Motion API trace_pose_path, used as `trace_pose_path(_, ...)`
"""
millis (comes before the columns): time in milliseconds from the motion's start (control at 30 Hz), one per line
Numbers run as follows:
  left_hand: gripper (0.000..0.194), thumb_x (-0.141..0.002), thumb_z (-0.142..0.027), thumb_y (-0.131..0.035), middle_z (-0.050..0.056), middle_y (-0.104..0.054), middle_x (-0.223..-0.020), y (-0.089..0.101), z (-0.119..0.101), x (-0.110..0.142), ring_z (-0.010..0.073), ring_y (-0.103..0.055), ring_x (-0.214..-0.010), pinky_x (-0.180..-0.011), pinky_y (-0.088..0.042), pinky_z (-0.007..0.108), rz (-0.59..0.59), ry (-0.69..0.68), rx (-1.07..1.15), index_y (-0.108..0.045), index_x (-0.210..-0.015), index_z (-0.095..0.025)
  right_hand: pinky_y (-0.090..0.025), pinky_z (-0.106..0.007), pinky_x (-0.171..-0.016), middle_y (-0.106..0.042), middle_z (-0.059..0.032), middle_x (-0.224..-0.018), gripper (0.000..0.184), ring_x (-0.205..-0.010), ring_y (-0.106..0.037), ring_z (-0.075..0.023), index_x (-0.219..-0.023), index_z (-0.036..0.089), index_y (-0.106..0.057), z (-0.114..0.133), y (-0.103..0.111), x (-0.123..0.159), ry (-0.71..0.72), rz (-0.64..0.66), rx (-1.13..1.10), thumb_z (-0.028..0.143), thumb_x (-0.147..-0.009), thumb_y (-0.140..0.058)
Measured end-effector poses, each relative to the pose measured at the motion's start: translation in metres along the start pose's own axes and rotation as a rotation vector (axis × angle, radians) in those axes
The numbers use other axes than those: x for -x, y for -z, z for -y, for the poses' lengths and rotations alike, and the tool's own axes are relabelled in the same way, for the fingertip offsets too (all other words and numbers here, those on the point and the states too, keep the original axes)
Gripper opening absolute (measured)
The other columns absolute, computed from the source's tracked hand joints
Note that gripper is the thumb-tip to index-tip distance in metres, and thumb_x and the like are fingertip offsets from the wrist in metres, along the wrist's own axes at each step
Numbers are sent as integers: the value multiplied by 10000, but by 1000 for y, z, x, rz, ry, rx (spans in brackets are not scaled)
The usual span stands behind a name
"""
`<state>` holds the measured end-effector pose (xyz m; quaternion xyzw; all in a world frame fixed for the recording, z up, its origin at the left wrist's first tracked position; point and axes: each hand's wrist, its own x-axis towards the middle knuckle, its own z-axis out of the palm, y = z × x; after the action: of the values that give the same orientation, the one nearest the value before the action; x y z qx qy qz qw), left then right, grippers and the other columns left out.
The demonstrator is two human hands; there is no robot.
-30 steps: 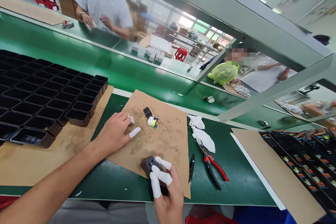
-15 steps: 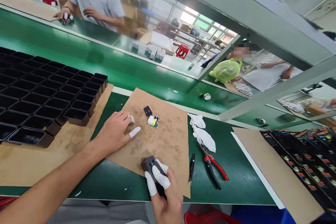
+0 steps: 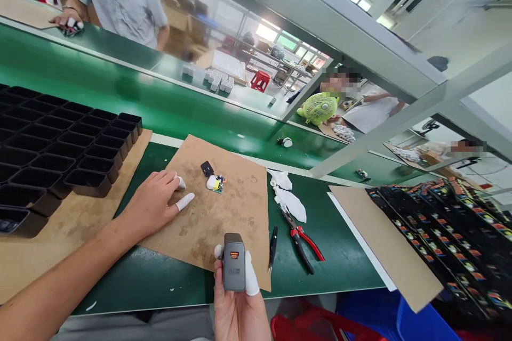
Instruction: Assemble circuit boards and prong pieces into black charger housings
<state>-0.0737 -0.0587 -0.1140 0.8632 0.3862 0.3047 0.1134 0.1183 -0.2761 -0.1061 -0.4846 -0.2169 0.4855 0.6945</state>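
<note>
Right hand gripping a dark-grey boxy plastic charger, orange port facing the camera.
Left of the loosely spread left hand: black rectangular plastic cups, one holding something dark; the port face's long axis follows the right hand.

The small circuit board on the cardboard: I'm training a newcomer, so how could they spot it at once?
On the green table, find the brown cardboard sheet partly under the left hand. Toward its far side lies the small circuit board, whose yellow and white parts set it apart from the black piece beside it.
</note>
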Motion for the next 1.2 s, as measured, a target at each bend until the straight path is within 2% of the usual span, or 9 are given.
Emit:
trace_pose_path(167, 229, -1123, -424, -600, 65, -712, -968, -1, 0, 0, 312, -666, -932, -860, -485, 468, 5, -9, -31, -618, -988, -241, -788, -400, -823, -906, -112, -1105, 387, -997, -895, -267, -1271, 258, -853, 8, -11, -1, 206, -124, 154, 583, -1074, -780)
trace_pose_path(267, 250, -1135, -428, -587, 66, -706, -974, 0, -1, 0, 305, -668, -931, -850, -478, 455, 15, 0, -31, -623, -987, -230, -758, -295, -860, -890, -83, -1162, 266, -1018, -883, -216, -1281, 266, -825, 12, -6, -5, 634, -248, 465, 313, -1027, -889)
trace_pose_path(367, 261, -1139, -424, -591, 67, -700, -982, 2, -3, -1, 304, -668, -939, -849, -470, 447, 34, 0, -33, -632, -987, -216, -751, -347, -943, -857, -116, -1275, 320, -1129, -868, -265, -1301, 259, -838, 16, 9, -12, 934, -88, 903, 131, -1008, -855)
trace_pose_path(500, 266, -1140, -429, -596, 71, -698, -1000, 3, -5, -2, 311, -668, -966, -868, -471, 449, 30, -4, -53, -641, -997, -208, -743, -301, -880, -843, -123, -1212, 264, -1071, -878, -256, -1313, 254, -834, 22, 14, -20, 845, 122, 1156, 152, -1099, -720)
trace_pose_path(733, 252, -1130, -423, -610, 73, -706, -1001, 2, -4, -1, 311, -660, -965, -880, -480, 446, 45, 0, -65, -647, -997, -212, -731, -319, -939, -847, -96, -1172, 288, -1050, -869, -240, -1284, 263, -816, 32, -10, -31, 955, 57, 1071, 96, -1055, -765)
trace_pose_path(867, 253, -1130, -430, -602, 77, -704, -1011, 1, -3, 0, 317, -671, -975, -904, -502, 457, 61, 9, -64, -653, -1008, -215, -725, -292, -898, -840, -77, -1105, 239, -1002, -867, -225, -1240, 277, -839, 25, -8, -37, 822, 112, 1121, 131, -1084, -731)
trace_pose_path(1000, 272, -1133, -456, -596, 101, -709, -1070, -4, -3, 2, 332, -694, -1017, -920, -546, 475, 57, -17, -80, -665, -1089, -196, -745, -349, -914, -861, -93, -1157, 208, -1056, -873, -265, -1285, 278, -825, 13, 5, -39, 725, 50, 1087, 259, -1093, -747)
trace_pose_path(1133, 332, -1133, -418, -592, 167, -726, -1311, -14, -4, 7, 363, -697, -1258, -1070, -566, 497, 53, -75, -149, -656, -1332, -160, -746, -494, -1037, -838, -129, -1402, 505, -1224, -855, -347, -1521, 289, -719, 0, 19, -45, 508, -72, 974, 464, -1052, -790)
trace_pose_path(1200, 349, -1129, -349, -579, 183, -717, -1437, -18, -7, 10, 377, -661, -1392, -1185, -523, 523, 57, -116, -205, -652, -1412, -158, -710, -533, -1118, -815, -130, -1459, 522, -1303, -824, -367, -1517, 297, -730, 1, 22, -50, 441, -56, 928, 504, -1042, -787)
